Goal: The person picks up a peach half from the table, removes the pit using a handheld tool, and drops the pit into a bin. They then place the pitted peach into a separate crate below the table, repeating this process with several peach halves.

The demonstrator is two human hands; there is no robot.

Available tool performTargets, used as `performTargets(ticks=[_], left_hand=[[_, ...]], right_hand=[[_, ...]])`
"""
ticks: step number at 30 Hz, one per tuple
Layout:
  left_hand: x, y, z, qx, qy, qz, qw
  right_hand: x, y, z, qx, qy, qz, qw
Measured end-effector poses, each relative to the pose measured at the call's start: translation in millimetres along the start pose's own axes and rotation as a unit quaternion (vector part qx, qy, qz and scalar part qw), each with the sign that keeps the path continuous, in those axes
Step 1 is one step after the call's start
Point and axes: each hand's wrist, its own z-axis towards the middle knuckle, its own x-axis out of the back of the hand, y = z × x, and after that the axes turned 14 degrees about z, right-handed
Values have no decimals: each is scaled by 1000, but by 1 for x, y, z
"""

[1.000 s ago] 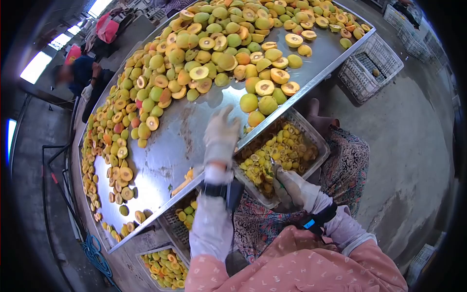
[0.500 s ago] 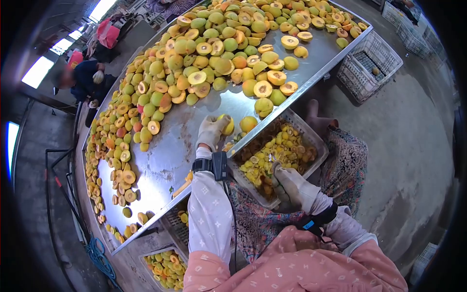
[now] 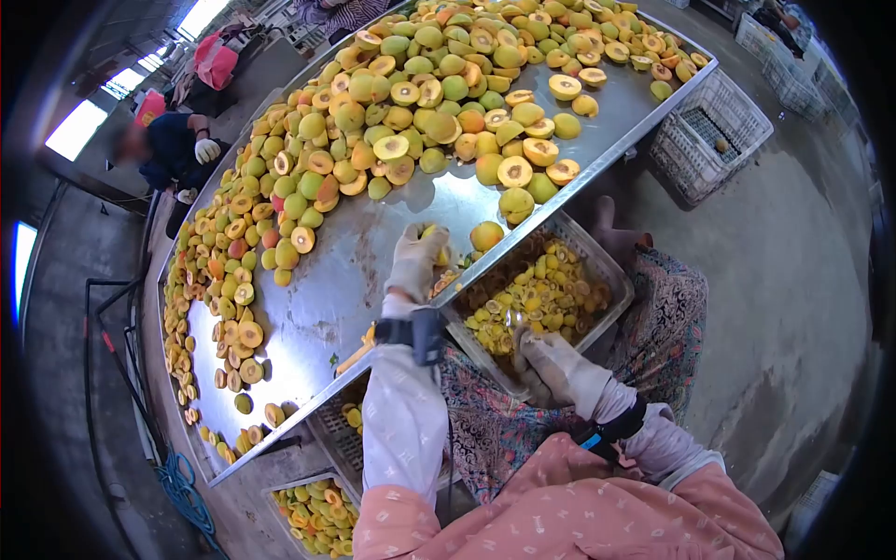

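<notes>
My left hand (image 3: 416, 259), in a white glove, is closed around a yellow-green fruit (image 3: 436, 245) near the front edge of the long steel table (image 3: 345, 271). Another whole fruit (image 3: 485, 235) lies just to its right. My right hand (image 3: 551, 359), also gloved, rests at the rim of a plastic tray (image 3: 611, 271) on my lap that holds several yellow fruit pieces. It grips a small metal tool (image 3: 516, 329), largely hidden in the fist. Whole and halved fruits (image 3: 420, 103) cover the far part of the table.
A person in dark clothes with white gloves (image 3: 173, 149) works at the table's far left. White plastic crates (image 3: 709, 121) stand on the floor at right. Under the table edge sit crates with fruit (image 3: 313, 509). A blue hose (image 3: 182, 490) lies on the floor.
My left hand reached out to the fruits, closed on one and has drawn it back toward the table's edge. My right hand stayed at the tray.
</notes>
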Motion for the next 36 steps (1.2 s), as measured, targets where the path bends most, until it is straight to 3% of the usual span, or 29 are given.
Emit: performTargets(ticks=[1,2,3,5,6,7,9,10,12,13,14,16,18,22,24,27,29,30,31,33,35,36], left_hand=[[2,-11,-10,5,2,1,1000],[2,-11,-24,-189,-42,124,973],[-1,-9,-40,-373,-85,240,892],[-46,22,-102,-217,-98,-62,969],[-52,13,-108,-231,-129,-126,956],[-58,8,-115,-232,-129,-127,956],[-73,15,-134,-200,-79,-171,962],[-80,15,-142,-226,-14,-80,971],[-84,16,-149,-204,-12,-127,971],[-86,16,-153,-178,-10,-174,969],[-90,18,-160,-263,53,-17,963],[-91,21,-167,-245,50,-58,967],[-94,24,-175,-225,47,-100,968],[-92,25,-179,-192,67,-127,971],[-94,44,-191,-146,44,-140,978],[-91,43,-184,-98,25,-119,988],[-91,39,-178,-105,33,-99,989],[-92,36,-176,-113,41,-81,989],[-92,32,-176,-111,42,-81,990],[-91,29,-175,-153,5,-89,984],[-91,33,-184,-146,-28,-110,983],[-90,35,-188,-140,-63,-131,979]], right_hand=[[0,1,4,37,-1,13,999],[-6,-7,4,25,15,42,999],[-12,-14,4,23,14,43,999],[-20,-23,3,129,-69,24,989],[-23,-17,15,159,-36,-55,985],[-21,-13,14,159,-35,-56,985],[-40,-33,-4,88,58,-132,986],[-39,-29,-4,92,57,-134,985],[-37,-17,-4,222,74,-188,954],[-35,-14,-6,225,73,-188,953],[-37,-15,-10,200,73,-197,957],[-40,-10,-14,176,71,-206,960],[-38,8,-7,288,110,-250,918],[-44,21,1,293,59,-112,948],[-61,3,-24,165,62,-38,984],[-66,-18,-45,92,26,-72,993],[-71,-34,-67,68,-20,-39,997],[-70,-38,-72,14,-59,49,997],[-69,-39,-74,-41,-96,137,985],[-63,-34,-69,-42,-124,136,982],[-54,-32,-63,-143,-230,194,943],[-51,-28,-57,-146,-232,194,942]])
